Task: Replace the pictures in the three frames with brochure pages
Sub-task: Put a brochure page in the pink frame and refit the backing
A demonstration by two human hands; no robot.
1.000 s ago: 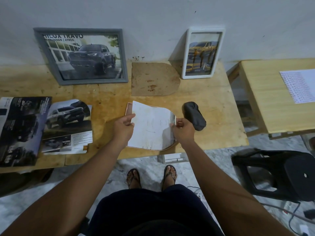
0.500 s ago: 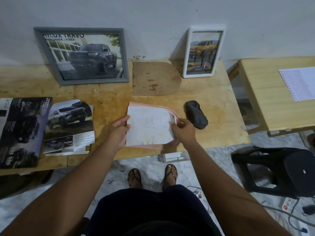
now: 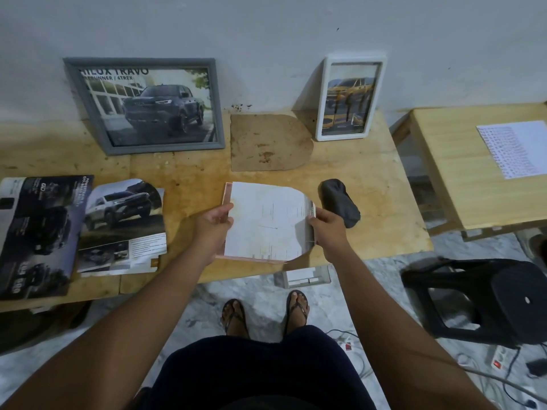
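Two frames [image 3: 142, 105] [image 3: 350, 97] are leaning against the wall at the tabletop's [image 3: 370, 184] back, a board [image 3: 269, 143] lying between them, brochure pages [image 3: 74, 229] lying left, a pouch [image 3: 340, 202] sitting right of the held sheet [image 3: 266, 220].

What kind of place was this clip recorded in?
Probably a makeshift workspace in a home, not a shop: a worn wooden table pushed against a plain white wall, a black plastic stool beside it, and power strips with loose cables on the marble-patterned floor.
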